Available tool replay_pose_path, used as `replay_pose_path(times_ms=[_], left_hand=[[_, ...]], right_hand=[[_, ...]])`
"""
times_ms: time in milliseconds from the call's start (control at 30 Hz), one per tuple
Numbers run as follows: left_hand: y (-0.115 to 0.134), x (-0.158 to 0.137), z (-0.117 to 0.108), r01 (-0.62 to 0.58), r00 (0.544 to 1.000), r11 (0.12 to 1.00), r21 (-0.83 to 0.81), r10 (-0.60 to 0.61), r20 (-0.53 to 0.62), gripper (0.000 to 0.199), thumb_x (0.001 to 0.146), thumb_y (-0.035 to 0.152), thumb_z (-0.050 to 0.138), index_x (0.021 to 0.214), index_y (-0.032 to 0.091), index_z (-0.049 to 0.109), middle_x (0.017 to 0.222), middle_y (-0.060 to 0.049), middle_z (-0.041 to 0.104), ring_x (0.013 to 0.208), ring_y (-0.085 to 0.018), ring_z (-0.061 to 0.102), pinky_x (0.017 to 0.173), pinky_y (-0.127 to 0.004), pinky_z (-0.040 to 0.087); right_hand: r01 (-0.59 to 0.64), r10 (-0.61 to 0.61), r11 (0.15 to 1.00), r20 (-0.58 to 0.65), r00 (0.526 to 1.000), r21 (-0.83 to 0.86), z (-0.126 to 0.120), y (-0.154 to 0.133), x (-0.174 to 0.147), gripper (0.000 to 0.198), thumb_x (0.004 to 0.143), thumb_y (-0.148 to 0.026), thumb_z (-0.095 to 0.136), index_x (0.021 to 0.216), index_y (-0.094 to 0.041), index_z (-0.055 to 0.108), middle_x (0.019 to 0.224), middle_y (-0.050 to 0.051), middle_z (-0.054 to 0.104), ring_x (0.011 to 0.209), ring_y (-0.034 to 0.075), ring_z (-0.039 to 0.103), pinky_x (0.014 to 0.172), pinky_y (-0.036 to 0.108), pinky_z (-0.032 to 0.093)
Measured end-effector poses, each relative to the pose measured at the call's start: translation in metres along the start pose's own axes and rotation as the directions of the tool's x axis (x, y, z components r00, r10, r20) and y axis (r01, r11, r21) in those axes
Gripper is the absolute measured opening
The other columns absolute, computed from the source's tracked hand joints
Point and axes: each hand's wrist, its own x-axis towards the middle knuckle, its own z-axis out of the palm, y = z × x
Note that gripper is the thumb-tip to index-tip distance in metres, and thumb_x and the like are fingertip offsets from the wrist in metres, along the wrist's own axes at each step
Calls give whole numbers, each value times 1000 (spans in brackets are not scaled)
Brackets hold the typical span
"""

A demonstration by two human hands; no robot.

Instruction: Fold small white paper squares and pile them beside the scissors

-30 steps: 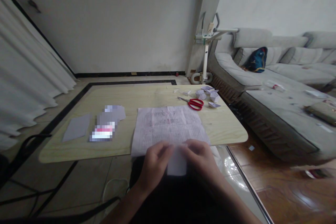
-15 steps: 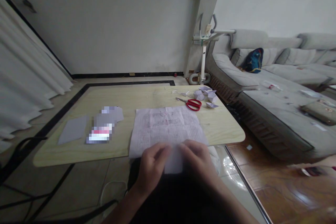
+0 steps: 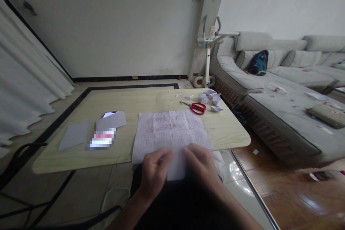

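Note:
Between my left hand (image 3: 156, 169) and my right hand (image 3: 201, 161) is a small white sheet of paper (image 3: 176, 170), its sides pinched by the fingers of both. It hangs at the near edge of the table, over my dark lap; the fingertips are blurred. Under and beyond it lies a large creased printed sheet (image 3: 169, 129) with lines of writing. Red-handled scissors (image 3: 198, 108) rest just past that sheet's far right corner. Several folded paper pieces (image 3: 210, 97) are grouped behind the scissors, with small paper scraps (image 3: 188, 97) to their left.
On the left of the pale wooden table (image 3: 129, 143) lie a blank paper sheet (image 3: 74, 135) and a phone (image 3: 102, 140) with a lit, blurred screen, partly beneath another paper piece (image 3: 113, 120). A grey sofa (image 3: 275, 104) stands to the right, a white curtain (image 3: 29, 72) at left.
Both hands keep their pinch on the small paper and have shifted only slightly. The whole view has moved a little; the things on the table lie as before.

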Motion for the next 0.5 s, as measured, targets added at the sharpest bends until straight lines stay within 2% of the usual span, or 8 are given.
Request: replay_pose_path(times_ms=[200, 367, 500], left_hand=[[-2, 0, 2, 49, 999, 997, -54, -48, 17, 31, 87, 34, 58, 64, 16, 68, 58, 0, 58, 58, -15, 52, 52, -21, 42], [-2, 4, 2, 122, 992, 986, -114, -124, -11, 30, 85, 35, 60, 61, 17, 63, 56, 3, 51, 56, -13, 47, 49, -20, 39], [-2, 7, 3, 187, 982, 969, -162, -180, 56, 27, 85, 37, 61, 67, 17, 65, 63, 2, 58, 64, -15, 54, 57, -21, 44]], right_hand=[[-56, 57, 998, -23, 998, 39, 2, 0, -1, 38, 89, -40, 54, 59, -20, 43, 59, -4, 37, 54, 11, 34, 47, 24, 28], [-131, 129, 991, 85, 988, 21, 4, 5, -1, 36, 86, -42, 57, 61, -20, 44, 59, -5, 36, 56, 11, 37, 48, 23, 29], [-171, 168, 983, 46, 985, 62, 4, 11, 1, 37, 83, -43, 59, 59, -20, 41, 56, -6, 33, 54, 10, 36, 47, 22, 29]])
